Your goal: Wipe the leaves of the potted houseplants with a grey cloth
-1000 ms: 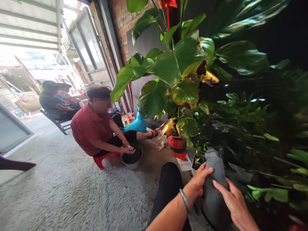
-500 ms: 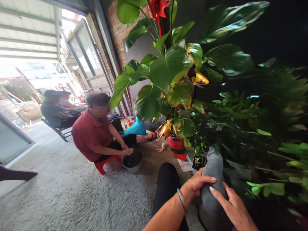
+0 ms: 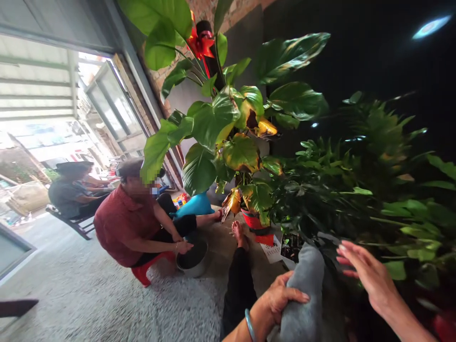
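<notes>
At the lower right, beside the greenery [image 3: 331, 185], grips the cloth [image 3: 309, 273], grey and bunched upright, in the left hand [image 3: 280, 299]. Curls that hand round the near left side, with the thumb laid across the face and most other fingers out of sight. Probably grips low for steadiness, leaving the upper end uncovered. Cannot tell of any filling or support beneath.

Extends the right hand [image 3: 372, 278] to the right of the cloth, near but not touching, with fingers stretched, slightly parted, grasping nothing. Perhaps trusts the whole hold to the left.

Relative to the left hand, find the cloth inside the curl, against it, rising above the thumb toward the seed tray [image 3: 290, 248]. Relative to the right, find it leftward, across a dark gap.

Stretches a black-trousered leg [image 3: 239, 280] forward to a bare foot [image 3: 239, 232], left of the cloth, likely for balance while sitting low.

Farther left, note the tub [image 3: 195, 269] on the floor before a co-worker [image 3: 121, 228] on a red stool [image 3: 142, 274]; presumably set close to lie under the co-worker's hands [image 3: 183, 247].
</notes>
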Demonstrator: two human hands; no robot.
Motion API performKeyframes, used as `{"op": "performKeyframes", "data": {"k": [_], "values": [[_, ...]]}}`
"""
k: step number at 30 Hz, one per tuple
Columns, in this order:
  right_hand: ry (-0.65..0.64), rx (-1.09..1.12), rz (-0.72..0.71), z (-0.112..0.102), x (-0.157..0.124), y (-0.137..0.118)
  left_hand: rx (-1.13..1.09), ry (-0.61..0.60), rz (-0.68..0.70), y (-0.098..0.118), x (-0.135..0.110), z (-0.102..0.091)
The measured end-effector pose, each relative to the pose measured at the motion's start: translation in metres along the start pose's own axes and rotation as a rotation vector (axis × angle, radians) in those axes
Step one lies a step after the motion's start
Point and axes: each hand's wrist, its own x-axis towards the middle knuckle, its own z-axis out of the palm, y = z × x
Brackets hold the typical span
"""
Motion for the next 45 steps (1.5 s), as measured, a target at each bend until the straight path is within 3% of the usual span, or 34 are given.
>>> {"op": "performKeyframes", "data": {"k": [4, 10, 18, 22, 24, 28, 31, 33, 35, 37, 39, 42, 45], "values": [[-0.073, 0.014, -0.033, 0.027, 0.017, -0.019, 0.049, 0.028, -0.023, 0.001, -0.004, 0.003], [-0.144, 0.022, 0.002, 0.052, 0.038, -0.002, 0.114, -0.007, -0.026, 0.001, -0.015, 0.002], [-0.192, 0.090, 0.023, 0.021, 0.032, 0.019, 0.223, -0.020, 0.014, 0.021, -0.024, 0.003], [-0.148, 0.129, 0.098, 0.007, 0.030, 0.032, 0.253, -0.030, 0.011, 0.033, -0.028, 0.017], [-0.120, 0.137, 0.131, 0.003, 0.032, 0.037, 0.252, -0.045, 0.086, 0.053, -0.030, 0.031], [-0.091, 0.139, 0.155, 0.003, 0.034, 0.043, 0.229, -0.086, 0.387, 0.104, -0.014, 0.065], [-0.109, 0.149, 0.162, 0.004, 0.035, 0.045, 0.315, -0.011, 0.505, 0.110, 0.014, 0.071], [-0.128, 0.159, 0.169, 0.004, 0.037, 0.047, 0.464, 0.086, 0.419, 0.092, 0.028, 0.062], [-0.141, 0.163, 0.175, 0.004, 0.040, 0.048, 0.570, 0.114, 0.214, 0.068, 0.030, 0.047], [-0.142, 0.162, 0.174, 0.005, 0.042, 0.049, 0.587, 0.041, 0.020, 0.053, 0.019, 0.036], [-0.134, 0.159, 0.168, 0.006, 0.043, 0.049, 0.533, -0.030, -0.006, 0.057, 0.004, 0.032], [-0.141, 0.156, 0.164, 0.008, 0.041, 0.046, 0.353, 0.010, 0.266, 0.094, -0.006, 0.037], [-0.144, 0.171, 0.161, 0.009, 0.036, 0.042, 0.227, 0.153, 0.543, 0.124, 0.009, 0.037]]}}
